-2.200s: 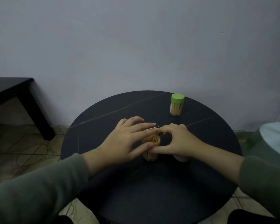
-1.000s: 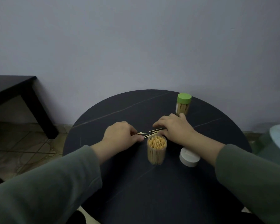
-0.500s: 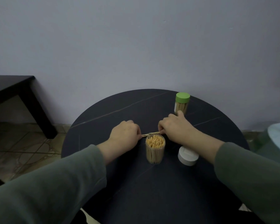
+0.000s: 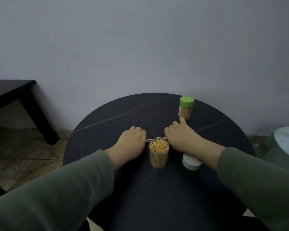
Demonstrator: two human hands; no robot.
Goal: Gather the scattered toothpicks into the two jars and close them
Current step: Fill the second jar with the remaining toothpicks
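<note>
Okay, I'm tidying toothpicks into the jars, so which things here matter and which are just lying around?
Part of the job:
- open clear jar full of toothpicks
- white round lid
- green-lidded jar
- loose toothpicks held between left hand and right hand

Just there:
- round black table
- black side table
- pale green object at right edge

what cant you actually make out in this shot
- Head view: the fingertips of the left hand and right hand are curled under, hiding their grip.
- The loose toothpicks are mostly covered by both hands; no count.
- The white lid is partly under the right forearm.
</note>
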